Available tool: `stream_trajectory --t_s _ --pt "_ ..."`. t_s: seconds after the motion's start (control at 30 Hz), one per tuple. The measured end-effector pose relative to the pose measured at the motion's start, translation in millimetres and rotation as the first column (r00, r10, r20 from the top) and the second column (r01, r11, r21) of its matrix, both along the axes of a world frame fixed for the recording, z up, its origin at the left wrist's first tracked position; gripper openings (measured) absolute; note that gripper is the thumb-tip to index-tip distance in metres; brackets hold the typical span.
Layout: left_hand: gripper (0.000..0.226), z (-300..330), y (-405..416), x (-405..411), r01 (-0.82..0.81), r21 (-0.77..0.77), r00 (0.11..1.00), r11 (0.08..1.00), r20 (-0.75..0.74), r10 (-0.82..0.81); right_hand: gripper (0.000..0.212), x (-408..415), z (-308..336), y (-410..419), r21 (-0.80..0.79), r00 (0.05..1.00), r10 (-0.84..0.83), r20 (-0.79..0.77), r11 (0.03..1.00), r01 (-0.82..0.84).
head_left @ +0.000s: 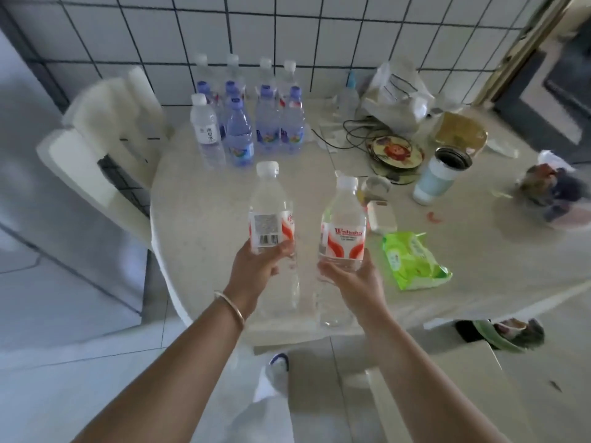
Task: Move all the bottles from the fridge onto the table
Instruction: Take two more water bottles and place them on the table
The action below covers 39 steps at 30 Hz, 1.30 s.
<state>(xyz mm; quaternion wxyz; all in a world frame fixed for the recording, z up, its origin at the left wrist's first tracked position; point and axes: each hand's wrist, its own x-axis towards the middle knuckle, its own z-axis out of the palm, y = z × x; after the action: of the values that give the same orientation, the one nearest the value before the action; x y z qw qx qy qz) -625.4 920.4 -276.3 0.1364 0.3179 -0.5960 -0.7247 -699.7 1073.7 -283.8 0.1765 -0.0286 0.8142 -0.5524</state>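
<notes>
While both bottles hang over the table [198, 199], not yet set down, left hand [256, 266] has its grip closed round the left bottle [271, 212] and right hand [355, 279] round the right bottle [343, 225], both held low on the body. Cluster [252, 123] stands near the far edge. Risk: low grips let tops tilt, tipping on landing; wipes pack [412, 260] crowds the right.

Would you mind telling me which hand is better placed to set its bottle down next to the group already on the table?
Left, probably. The left hand holds its bottle nearer the standing bottles, with bare table ahead. The right hand and its bottle sit closer to the clutter.
</notes>
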Motion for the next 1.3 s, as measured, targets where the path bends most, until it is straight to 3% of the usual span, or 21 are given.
stream_trajectory --t_s 0.17,0.33,0.43,0.6,0.93,1.3 --pt "0.051 -13 -51 -81 -0.042 -0.017 0.998 0.999 0.041 0.043 0.052 -80 -8 -57 0.018 0.997 0.067 0.026 0.998 -0.068" --pt "0.020 -25 -102 -154 -0.056 -0.071 0.997 0.996 0.054 0.060 0.052 -155 -11 -115 0.016 0.993 0.102 0.065 0.995 -0.103" --pt "0.020 -33 -125 -192 -0.097 -0.109 0.992 0.989 0.064 0.104 0.056 -195 -18 -143 -0.004 0.991 0.114 0.073 0.993 -0.114" --pt "0.054 -54 -152 -249 -0.174 -0.179 0.971 0.968 0.133 0.199 0.057 -248 -26 -187 -0.025 0.996 0.088 0.007 0.996 -0.088" --pt "0.058 -71 -186 -310 -0.228 -0.456 0.956 0.860 0.062 0.286 0.070 -311 -56 -243 0.046 0.994 0.063 -0.092 0.997 -0.059" --pt "0.063 -94 -200 -323 -0.195 -0.493 0.965 0.848 0.056 0.255 0.071 -327 -76 -255 0.088 0.993 0.094 -0.074 0.992 -0.088"
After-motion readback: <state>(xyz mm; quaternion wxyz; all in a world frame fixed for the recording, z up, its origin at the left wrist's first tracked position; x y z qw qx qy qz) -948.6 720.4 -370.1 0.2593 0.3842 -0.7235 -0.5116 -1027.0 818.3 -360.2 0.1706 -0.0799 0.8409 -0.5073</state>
